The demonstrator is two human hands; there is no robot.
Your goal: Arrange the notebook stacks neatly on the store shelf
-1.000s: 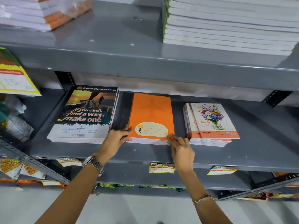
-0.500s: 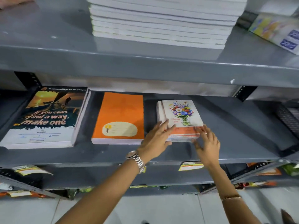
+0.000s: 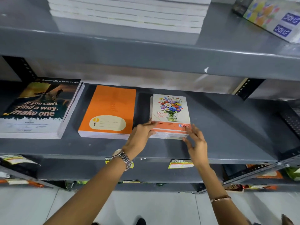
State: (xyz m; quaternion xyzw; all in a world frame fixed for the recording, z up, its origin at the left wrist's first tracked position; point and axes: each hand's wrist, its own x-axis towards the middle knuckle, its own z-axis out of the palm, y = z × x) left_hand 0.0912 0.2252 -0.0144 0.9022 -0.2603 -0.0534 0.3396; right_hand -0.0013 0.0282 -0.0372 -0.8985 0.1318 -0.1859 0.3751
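Note:
A small stack of flower-cover notebooks lies on the grey middle shelf, right of an orange notebook stack and a dark "make one" notebook stack. My left hand, with a wristwatch, grips the flower stack's front left corner, thumb on the cover. My right hand has its fingers spread at the stack's front right corner, fingertips touching its edge. The flower stack's lower notebooks stick out slightly to the left of the top one.
The upper shelf overhangs closely and carries a tall white notebook pile and a colourful box. Bare shelf stretches right of the flower stack. Price tags hang on the shelf's front lip; packets fill the racks below.
Both hands left the orange stack and moved right to the flower stack. Since half a second ago they slid from its cover to its front corners.

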